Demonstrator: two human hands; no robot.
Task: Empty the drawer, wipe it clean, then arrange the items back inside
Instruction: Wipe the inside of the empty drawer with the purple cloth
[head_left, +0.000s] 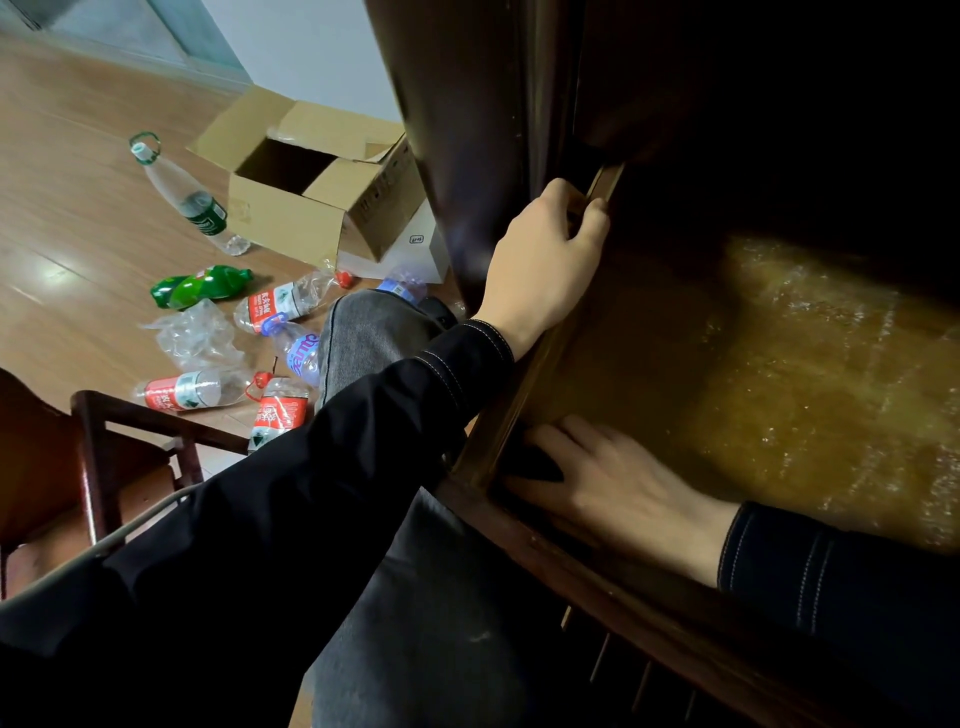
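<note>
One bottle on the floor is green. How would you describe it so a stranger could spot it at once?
Find the open cardboard box on the wooden floor; nearer the camera lies a scatter of crushed plastic bottles. The green bottle lies on its side at the scatter's left edge, the only one made of green plastic throughout; the others are clear.

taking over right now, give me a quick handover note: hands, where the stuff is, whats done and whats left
Left hand: grips the left side wall of the dark brown wooden drawer.
Right hand: flat inside the front left corner, fingers at a dark patch; cloth or shadow, cannot tell.
Items: crushed plastic bottles lie on the wooden floor by the open cardboard box.
Done: the drawer's visible part holds no items.
Left: finish wiping, then put the items back.
</note>
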